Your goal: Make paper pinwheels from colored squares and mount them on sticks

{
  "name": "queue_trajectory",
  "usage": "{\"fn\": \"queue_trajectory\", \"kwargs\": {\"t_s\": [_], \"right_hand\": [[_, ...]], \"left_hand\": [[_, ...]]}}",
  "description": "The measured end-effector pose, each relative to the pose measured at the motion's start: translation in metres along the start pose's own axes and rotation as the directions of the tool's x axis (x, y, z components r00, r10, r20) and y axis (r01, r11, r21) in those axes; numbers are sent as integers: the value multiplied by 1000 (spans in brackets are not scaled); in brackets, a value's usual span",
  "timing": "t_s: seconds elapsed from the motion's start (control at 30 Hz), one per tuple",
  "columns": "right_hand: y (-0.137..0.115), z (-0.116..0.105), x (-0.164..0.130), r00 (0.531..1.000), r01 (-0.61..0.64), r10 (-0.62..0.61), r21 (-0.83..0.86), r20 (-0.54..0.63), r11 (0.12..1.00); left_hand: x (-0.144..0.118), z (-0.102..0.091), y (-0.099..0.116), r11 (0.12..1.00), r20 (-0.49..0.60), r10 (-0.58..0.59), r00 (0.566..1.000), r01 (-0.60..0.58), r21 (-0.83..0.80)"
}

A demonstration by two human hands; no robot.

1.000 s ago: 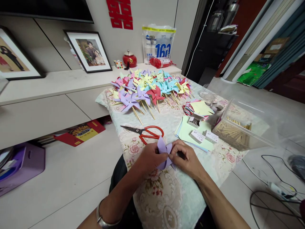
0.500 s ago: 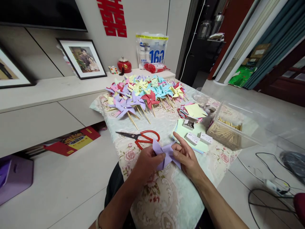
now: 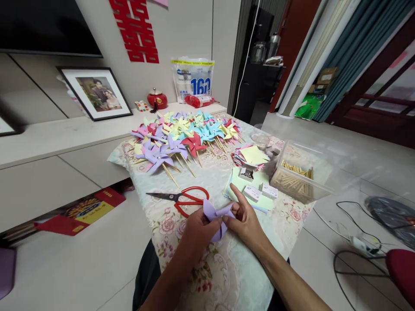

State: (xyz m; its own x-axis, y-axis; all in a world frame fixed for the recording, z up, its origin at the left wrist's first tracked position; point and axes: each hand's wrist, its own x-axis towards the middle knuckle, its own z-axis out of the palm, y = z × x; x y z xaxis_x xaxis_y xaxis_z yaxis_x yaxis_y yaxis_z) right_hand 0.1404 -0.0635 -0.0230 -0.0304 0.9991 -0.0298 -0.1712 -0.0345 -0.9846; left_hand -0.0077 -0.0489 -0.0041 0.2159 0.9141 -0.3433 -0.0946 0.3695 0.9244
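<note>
A: Where is the paper (image 3: 211,211) relative to the fingers?

B: Between the two hands, over the near part of the cloth-covered desk (image 3: 249,268). The left hand (image 3: 200,226) grasps its left side, thumb laid across the upper face. The right hand (image 3: 244,221) pinches it near the centre, the two thumb tips close together; the right index finger is extended, clear of it.

A: How does it look?

B: Lavender and unpatterned, with curved, partly folded vanes. Its centre is partly hidden by the thumbs. It matches in colour the front-left members of the pinwheels (image 3: 157,156) grouped farther back.

A: Which way does it point?

B: One vane points away and slightly left, another to the far right, a third toward the near edge. A single long axis cannot be made out.

A: What lies nearby?

B: Scissors (image 3: 177,197), just beyond the left hand, blades directed left, red handles right. Beyond the right hand, boxes (image 3: 253,193) rest on pale green sheets (image 3: 264,204).
</note>
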Motion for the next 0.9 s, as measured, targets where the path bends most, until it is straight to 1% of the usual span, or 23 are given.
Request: {"fn": "queue_trajectory", "kwargs": {"t_s": [0.07,0.17,0.23,0.3,0.33,0.37,0.4,0.43,0.47,0.5,0.53,0.57,0.6,0.63,0.67,0.73,0.83,0.9], "right_hand": [[-1,0,-1,1000,-8,8,5,8,1000],[0,1,-1,1000,-9,9,14,12,1000],[2,0,-1,1000,1,-1,29,17,1000],[3,-2,-1,999,39,-39,46,12,998],[2,-4,-1,997,71,-70,33,-9,997],[1,-8,-1,993,107,-107,-10,-49,994],[-3,-13,-1,984,139,-148,-89,-96,986],[-9,-19,0,970,161,-194,-207,-146,965],[-16,-26,2,953,165,-241,-354,-183,920],[-25,-33,6,939,164,-291,-508,-182,846],[-36,-40,11,923,159,-350,-666,-162,729],[-47,-47,17,923,120,-365,-813,-121,570],[-57,-53,25,938,37,-333,-930,-94,365],[-65,-57,35,965,-49,-250,-990,-81,130],[-72,-60,45,973,-80,-211,-995,-89,52],[-79,-63,65,981,-120,-156,-992,-112,-41],[-78,-60,90,988,-151,-62,-979,-144,-139],[-75,-58,102,988,-151,-8,-971,-152,-185]], "left_hand": [[0,-2,-1,999,1,2,1000,-2,35],[0,-3,-2,1000,45,4,999,-4,1],[1,-2,-2,1000,36,2,999,-1,-27],[3,0,-1,998,26,-7,1000,9,-69],[5,2,0,995,22,-11,1000,13,-95],[7,3,0,992,17,-14,1000,16,-123],[10,4,0,988,1,-15,1000,15,-153],[13,5,-1,983,-24,-17,1000,12,-183],[16,6,-2,977,-49,-22,999,11,-212],[20,7,-4,970,-80,-30,996,10,-242],[23,9,-7,962,-105,-37,994,8,-272],[26,11,-11,954,-112,-43,993,7,-300],[30,12,-15,946,-147,-36,988,-13,-324],[32,13,-20,943,-174,-16,985,-43,-330],[35,14,-24,947,-192,1,981,-63,-316],[38,14,-32,960,-208,35,977,-91,-265],[41,9,-42,979,-183,82,980,-114,-170],[43,6,-46,985,-168,98,981,-119,-123]]}}
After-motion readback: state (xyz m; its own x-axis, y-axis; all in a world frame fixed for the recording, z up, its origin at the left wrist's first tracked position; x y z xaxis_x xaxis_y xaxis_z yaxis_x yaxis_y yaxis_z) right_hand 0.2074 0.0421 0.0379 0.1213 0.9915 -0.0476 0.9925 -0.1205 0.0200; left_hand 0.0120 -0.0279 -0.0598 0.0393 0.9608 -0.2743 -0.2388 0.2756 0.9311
